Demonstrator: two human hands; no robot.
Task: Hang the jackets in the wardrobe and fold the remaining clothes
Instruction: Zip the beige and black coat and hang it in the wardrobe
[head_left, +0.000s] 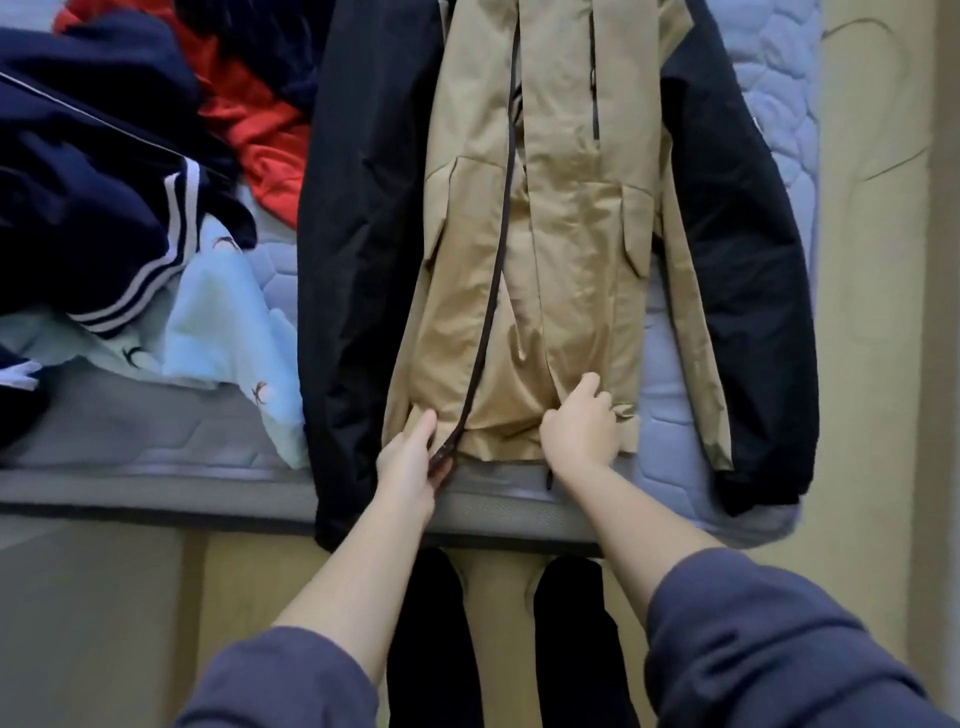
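Note:
A tan jacket (566, 244) with black sleeves lies face up on the mattress (784, 104), hem toward me, its front unzipped. My left hand (408, 462) pinches the bottom end of the dark zipper edge at the hem. My right hand (582, 426) grips the other front panel near the hem, fingers curled into the fabric. The left black sleeve hangs over the mattress edge.
To the left on the bed lies a pile: a navy garment with white stripes (93, 208), a red garment (249, 114) and a light blue printed piece (223, 317). My legs stand against the bed edge on a pale floor (104, 623). A beige wall runs along the right.

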